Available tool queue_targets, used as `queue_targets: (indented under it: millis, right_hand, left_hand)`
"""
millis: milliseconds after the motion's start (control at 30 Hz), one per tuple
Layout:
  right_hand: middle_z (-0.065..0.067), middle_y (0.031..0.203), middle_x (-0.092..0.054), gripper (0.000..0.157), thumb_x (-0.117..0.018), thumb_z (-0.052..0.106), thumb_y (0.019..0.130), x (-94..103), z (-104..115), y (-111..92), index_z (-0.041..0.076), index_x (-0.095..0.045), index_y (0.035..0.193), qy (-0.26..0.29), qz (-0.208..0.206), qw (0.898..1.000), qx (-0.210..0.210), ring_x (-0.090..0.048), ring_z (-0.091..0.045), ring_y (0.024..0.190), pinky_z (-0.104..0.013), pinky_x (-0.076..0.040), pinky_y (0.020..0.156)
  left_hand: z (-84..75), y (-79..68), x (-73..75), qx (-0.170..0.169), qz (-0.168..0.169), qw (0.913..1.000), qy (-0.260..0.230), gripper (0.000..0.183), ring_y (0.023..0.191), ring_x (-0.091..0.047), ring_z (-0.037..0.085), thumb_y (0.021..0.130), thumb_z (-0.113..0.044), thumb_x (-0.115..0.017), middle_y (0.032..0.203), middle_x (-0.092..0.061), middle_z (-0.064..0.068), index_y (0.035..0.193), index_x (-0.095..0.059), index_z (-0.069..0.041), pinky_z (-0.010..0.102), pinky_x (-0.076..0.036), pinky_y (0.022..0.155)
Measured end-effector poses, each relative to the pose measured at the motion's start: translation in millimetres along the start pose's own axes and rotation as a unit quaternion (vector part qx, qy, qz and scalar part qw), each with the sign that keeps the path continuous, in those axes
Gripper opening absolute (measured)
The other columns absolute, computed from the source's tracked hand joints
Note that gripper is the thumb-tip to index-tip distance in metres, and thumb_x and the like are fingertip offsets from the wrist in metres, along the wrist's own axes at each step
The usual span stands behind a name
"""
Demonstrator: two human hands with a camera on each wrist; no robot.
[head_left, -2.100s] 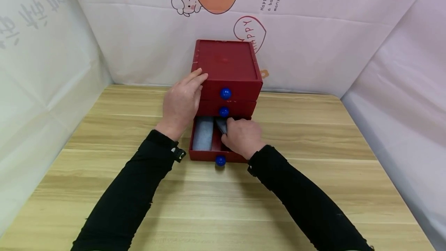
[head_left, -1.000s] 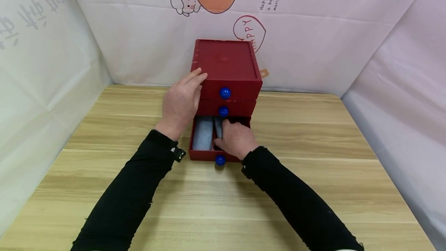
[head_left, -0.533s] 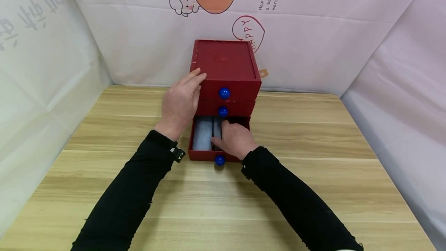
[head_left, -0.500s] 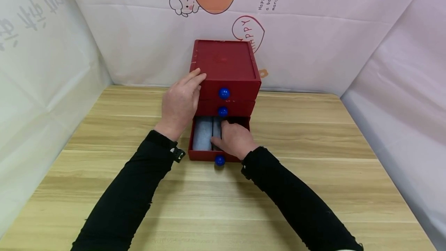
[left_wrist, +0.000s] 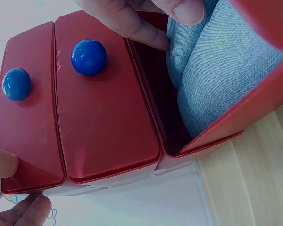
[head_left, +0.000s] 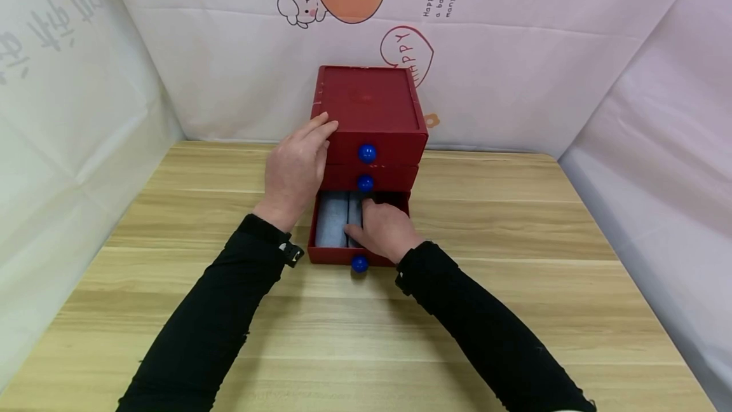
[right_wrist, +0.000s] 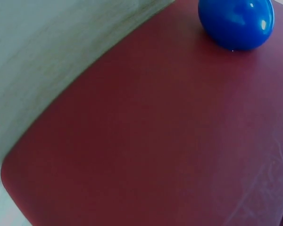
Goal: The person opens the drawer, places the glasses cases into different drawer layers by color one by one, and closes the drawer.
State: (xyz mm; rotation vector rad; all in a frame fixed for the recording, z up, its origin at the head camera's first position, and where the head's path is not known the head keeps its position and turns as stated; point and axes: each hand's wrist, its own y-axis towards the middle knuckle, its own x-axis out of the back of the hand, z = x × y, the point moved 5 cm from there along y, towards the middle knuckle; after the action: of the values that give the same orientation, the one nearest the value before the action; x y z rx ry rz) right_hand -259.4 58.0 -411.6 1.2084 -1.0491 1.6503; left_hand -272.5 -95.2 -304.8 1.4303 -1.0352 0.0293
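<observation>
A red three-drawer chest [head_left: 368, 99] with round blue knobs stands at the table's back; its bottom drawer [head_left: 332, 255] is pulled out. Inside lie two rolls of blue denim-like cloth side by side, the left roll [head_left: 332, 220] in full sight and the right roll [head_left: 354, 212] partly under my right hand [head_left: 389, 227]. That hand reaches into the drawer, thumb and fingers astride the right roll. My left hand [head_left: 294, 170] rests against the chest's upper left corner, its thumb [left_wrist: 4, 162] on the top drawer's front and fingers along the side. The right wrist view shows no hand.
The top drawer's knob [head_left: 367, 153] and the middle drawer's knob [head_left: 365, 183] stick out above the pulled-out drawer; both those drawers are pushed in. Wood-grain table [head_left: 320, 336] extends in front. White printed cloth [head_left: 503, 81] hangs behind and on both sides.
My right hand has shifted left inside the drawer with the right-hand roll, and the red gap between the two rolls has closed. The left hand stays on the chest.
</observation>
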Motion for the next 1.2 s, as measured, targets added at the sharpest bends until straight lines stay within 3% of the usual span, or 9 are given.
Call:
queue_targets:
  millis: [433, 1200]
  right_hand:
    - [-0.013, 0.112, -0.068, 0.071, -0.054, 0.056, 0.092, 1.3, -2, -3, 0.000, -0.050, 0.135, 0.012, -0.003, 1.000, -0.005, -0.064, -0.021, 0.096, -0.037, -0.055, 0.086]
    - [-0.002, 0.078, -0.064, 0.064, -0.058, 0.053, 0.091, 11.6, 1, -21, 0.002, -0.057, 0.131, 0.010, -0.067, 0.997, 0.031, -0.062, -0.016, 0.076, -0.032, -0.055, 0.069]
  left_hand:
    - [-0.2, 0.1, 0.6, 0.001, 0.004, 1.0000, 0.000, 0.036, 0.117, -0.060, 0.020, 0.098, -0.018, -0.055, 0.137, -0.060, 0.006, 0.132, -0.063, -0.012, 0.034, -0.054, 0.088]
    - [0.0, 0.5, 0.1, 0.007, 0.009, 0.9999, 0.000, 0.036, 0.114, -0.061, 0.021, 0.098, -0.018, -0.055, 0.138, -0.059, 0.006, 0.133, -0.063, -0.012, 0.035, -0.054, 0.087]
